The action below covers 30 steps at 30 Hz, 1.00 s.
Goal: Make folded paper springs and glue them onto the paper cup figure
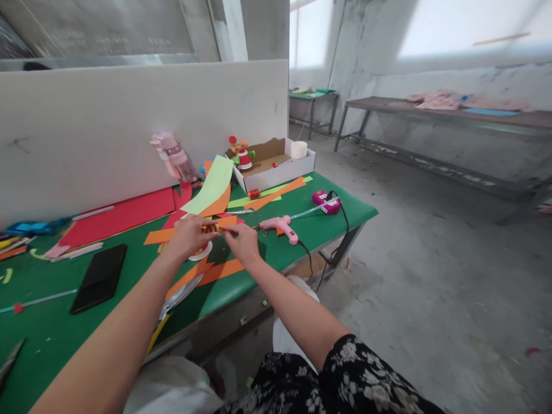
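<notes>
Both my hands meet over the green table (52, 322). My left hand (188, 234) and my right hand (242, 241) pinch a small folded orange paper piece (211, 228) between their fingertips. Under the left hand lies a white tape roll (202, 253). Orange paper strips (219, 270) lie on the table below my hands. A pair of scissors (179, 296) rests near the table's front edge, under my left forearm.
A pink glue gun (280, 225) lies right of my hands, its cord running to a pink plug block (326, 201). A black phone (100, 277) lies at left. A cardboard box (276, 164), a pink bottle (175, 156), red, green and orange sheets stand before a white board.
</notes>
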Tool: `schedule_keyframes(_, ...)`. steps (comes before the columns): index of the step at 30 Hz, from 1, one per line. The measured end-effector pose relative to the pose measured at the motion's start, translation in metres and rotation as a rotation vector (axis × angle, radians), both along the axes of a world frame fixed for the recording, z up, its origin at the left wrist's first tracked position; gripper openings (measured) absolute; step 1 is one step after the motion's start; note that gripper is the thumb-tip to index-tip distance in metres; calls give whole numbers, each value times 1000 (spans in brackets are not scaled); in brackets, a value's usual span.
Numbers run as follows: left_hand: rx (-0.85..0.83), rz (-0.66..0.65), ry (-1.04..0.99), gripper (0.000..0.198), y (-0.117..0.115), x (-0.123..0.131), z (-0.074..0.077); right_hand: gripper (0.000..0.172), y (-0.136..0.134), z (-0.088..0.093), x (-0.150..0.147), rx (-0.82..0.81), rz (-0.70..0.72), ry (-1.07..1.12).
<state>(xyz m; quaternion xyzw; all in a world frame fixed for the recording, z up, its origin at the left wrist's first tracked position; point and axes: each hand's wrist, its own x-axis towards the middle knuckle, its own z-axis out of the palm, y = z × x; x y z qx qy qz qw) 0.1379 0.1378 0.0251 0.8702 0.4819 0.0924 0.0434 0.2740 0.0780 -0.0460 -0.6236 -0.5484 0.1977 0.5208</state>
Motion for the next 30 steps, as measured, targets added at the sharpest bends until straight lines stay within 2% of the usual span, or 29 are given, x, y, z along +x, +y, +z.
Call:
schedule_keyframes(10,51,-83,10,38,1,-1,-2,17,1,-2,2,-21,61,48)
schedule_keyframes(19,88,-130,115,34,-6,5,4,18,2,-2,4,-49,78,50)
schedule_keyframes(25,89,-121,107,32,-5,4,0,17,3,-3,5,-43,82,63)
schedule_keyframes(30,43,-121,15,37,-3,0,-2,15,1,-4,5,-24,96,77)
